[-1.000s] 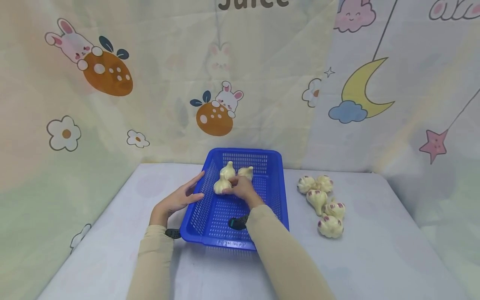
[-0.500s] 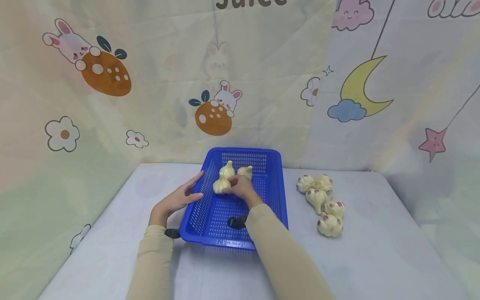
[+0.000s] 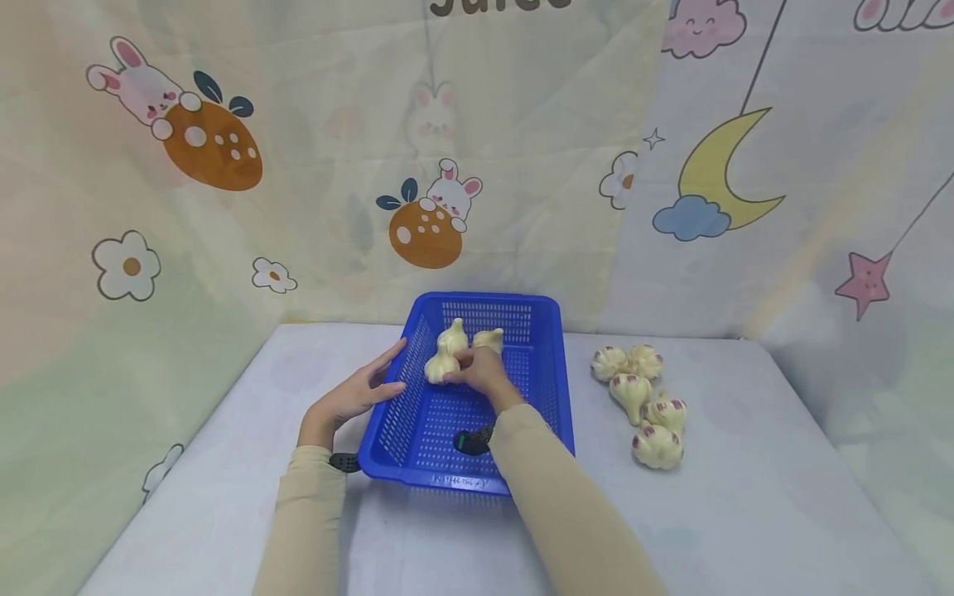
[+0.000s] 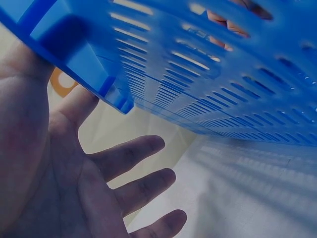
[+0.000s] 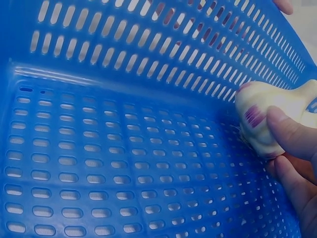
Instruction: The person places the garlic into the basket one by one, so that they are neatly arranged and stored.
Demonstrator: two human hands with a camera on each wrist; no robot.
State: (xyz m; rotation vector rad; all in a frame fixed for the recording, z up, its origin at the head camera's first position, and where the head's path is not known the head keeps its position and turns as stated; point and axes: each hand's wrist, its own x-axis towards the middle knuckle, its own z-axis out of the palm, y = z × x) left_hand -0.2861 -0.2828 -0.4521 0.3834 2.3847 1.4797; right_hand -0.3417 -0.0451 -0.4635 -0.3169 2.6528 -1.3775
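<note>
A blue plastic basket [image 3: 465, 483] with slotted walls stands on the table. My right hand [image 3: 484, 372] reaches inside it and pinches a garlic bulb [image 3: 441, 368] between thumb and fingers, low by the left wall. Purple patches mark that bulb [image 5: 262, 116] in the right wrist view. Behind it, two more pale garlic bulbs stand in the basket, one against it [image 3: 453, 335] and one partly hidden by the hand [image 3: 489, 338]. On the left side, my left hand [image 3: 356, 393] touches the rim, thumb over it; three fingers [image 4: 143, 191] extend loosely outside in the left wrist view.
Several garlic bulbs [image 3: 630, 393] with purple patches lie grouped on the white-covered table [image 3: 715, 513], right of the basket. A cloth backdrop [image 3: 522, 223] printed with cartoons hangs close behind the basket.
</note>
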